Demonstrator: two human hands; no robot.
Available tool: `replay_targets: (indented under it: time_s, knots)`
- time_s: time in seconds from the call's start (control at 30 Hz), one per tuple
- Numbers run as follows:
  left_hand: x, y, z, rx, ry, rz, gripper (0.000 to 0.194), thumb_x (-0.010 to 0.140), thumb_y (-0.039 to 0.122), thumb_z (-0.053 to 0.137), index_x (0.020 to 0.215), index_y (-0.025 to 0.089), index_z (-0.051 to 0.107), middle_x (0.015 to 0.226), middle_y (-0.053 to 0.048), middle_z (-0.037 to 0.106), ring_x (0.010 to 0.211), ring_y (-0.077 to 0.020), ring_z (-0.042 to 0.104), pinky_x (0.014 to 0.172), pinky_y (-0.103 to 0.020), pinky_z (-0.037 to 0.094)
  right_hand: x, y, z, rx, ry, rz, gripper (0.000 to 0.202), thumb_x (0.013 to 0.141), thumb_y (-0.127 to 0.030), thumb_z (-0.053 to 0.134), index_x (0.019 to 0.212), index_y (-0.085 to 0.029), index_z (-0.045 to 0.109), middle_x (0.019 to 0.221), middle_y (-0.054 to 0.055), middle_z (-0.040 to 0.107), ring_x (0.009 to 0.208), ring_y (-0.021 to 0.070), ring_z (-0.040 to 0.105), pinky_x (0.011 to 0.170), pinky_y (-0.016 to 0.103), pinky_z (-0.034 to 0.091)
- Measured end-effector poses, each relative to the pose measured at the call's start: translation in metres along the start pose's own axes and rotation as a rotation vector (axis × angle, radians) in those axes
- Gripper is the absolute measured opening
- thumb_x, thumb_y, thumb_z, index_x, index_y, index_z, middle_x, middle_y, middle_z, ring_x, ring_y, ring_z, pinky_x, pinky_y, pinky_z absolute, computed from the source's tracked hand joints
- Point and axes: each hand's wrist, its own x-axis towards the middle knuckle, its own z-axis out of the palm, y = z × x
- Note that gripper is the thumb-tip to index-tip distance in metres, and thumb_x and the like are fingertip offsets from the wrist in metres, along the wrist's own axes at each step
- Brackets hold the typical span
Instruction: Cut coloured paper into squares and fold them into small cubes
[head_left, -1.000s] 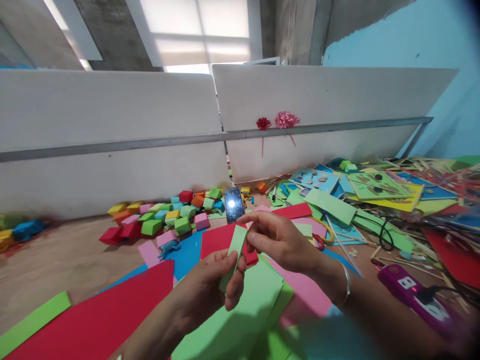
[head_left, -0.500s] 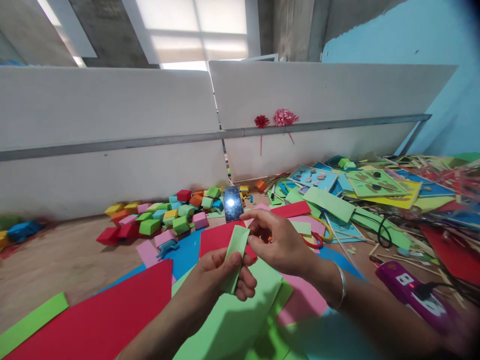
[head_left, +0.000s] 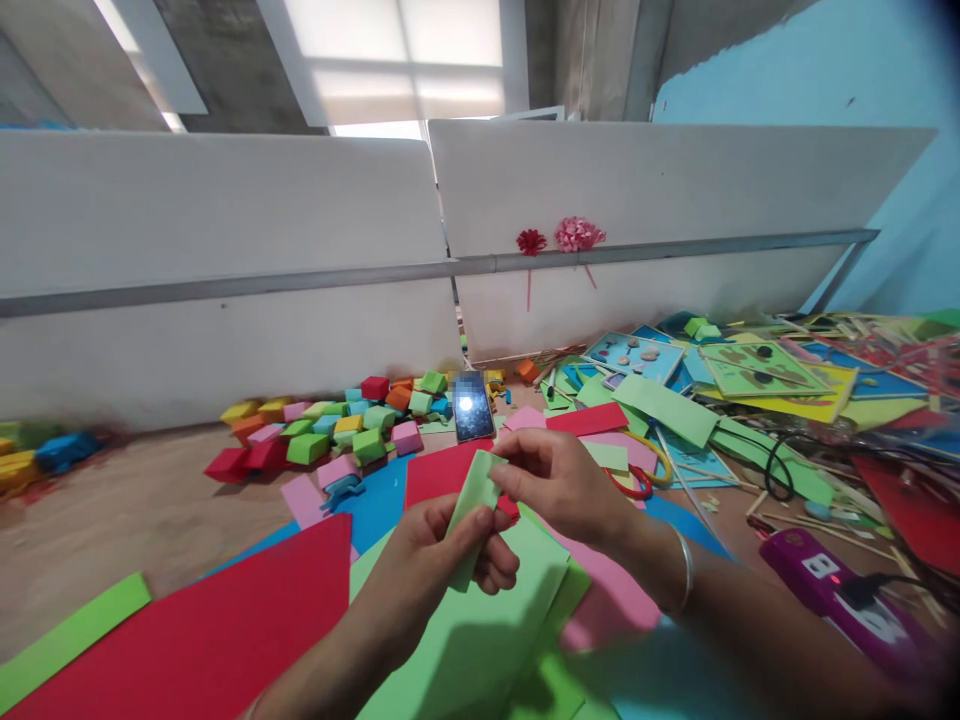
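A narrow folded piece of light green paper (head_left: pixel 471 500) is held up in the middle, tilted, above the sheets. My left hand (head_left: pixel 457 550) grips its lower part, thumb in front and fingers behind. My right hand (head_left: pixel 551 480) pinches its upper right corner between thumb and fingertips. Beneath lie a large light green sheet (head_left: pixel 487 630) and, beyond it, a red sheet (head_left: pixel 435 475). A larger red sheet (head_left: pixel 247 600) is on the left.
Folded paper cubes (head_left: pixel 367 446) in many colours stand in a cluster at the back left. A phone (head_left: pixel 472 405) lies behind my hands. To the right are a purple power strip (head_left: pixel 825 585) with a cable, scissors (head_left: pixel 637 480), sticks and picture cards (head_left: pixel 757 368).
My right hand has closed its fingers onto the top corner of the green paper. The view has shifted slightly, and my left hand keeps its hold.
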Motion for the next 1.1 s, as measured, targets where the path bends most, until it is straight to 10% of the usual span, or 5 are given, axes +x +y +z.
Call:
replay_targets:
  time_s: [0.17, 0.5, 0.8, 1.1]
  knots:
    - [0.002, 0.001, -0.002, 0.052, 0.007, 0.031, 0.049, 0.067, 0.061, 0.081, 0.072, 0.014, 0.066, 0.057, -0.005, 0.072, 0.051, -0.0134, 0.062, 0.052, -0.023, 0.047, -0.003, -0.001, 0.000, -0.028, -0.048, 0.014, 0.037, 0.070, -0.033, 0.076, 0.100, -0.013, 0.068, 0.074, 0.001, 0.065, 0.068, 0.0137, 0.061, 0.062, 0.028, 0.049]
    - [0.002, 0.007, -0.005, 0.130, -0.089, 0.002, 0.048, 0.069, 0.062, 0.078, 0.074, 0.015, 0.068, 0.061, -0.008, 0.074, 0.054, -0.0154, 0.062, 0.056, -0.026, 0.046, 0.000, -0.002, -0.006, -0.011, -0.039, 0.086, 0.017, 0.077, -0.022, 0.063, 0.061, -0.016, 0.063, 0.054, 0.000, 0.062, 0.050, 0.0091, 0.055, 0.048, 0.021, 0.042]
    - [0.003, -0.001, -0.010, 0.229, -0.020, 0.016, 0.044, 0.067, 0.057, 0.082, 0.063, 0.014, 0.072, 0.058, -0.004, 0.068, 0.049, -0.0112, 0.052, 0.047, -0.022, 0.039, -0.014, 0.008, 0.014, -0.465, 0.078, -0.269, 0.021, 0.077, -0.015, 0.062, 0.056, -0.017, 0.057, 0.053, -0.003, 0.055, 0.051, 0.0081, 0.044, 0.052, 0.023, 0.033]
    - [0.004, 0.002, -0.011, 0.087, -0.086, -0.016, 0.033, 0.067, 0.046, 0.086, 0.074, 0.015, 0.075, 0.071, -0.006, 0.075, 0.053, -0.0126, 0.063, 0.054, -0.023, 0.049, -0.004, -0.003, -0.003, -0.309, 0.162, -0.201, 0.025, 0.078, -0.020, 0.057, 0.055, -0.020, 0.048, 0.051, -0.005, 0.045, 0.051, 0.0090, 0.039, 0.050, 0.024, 0.032]
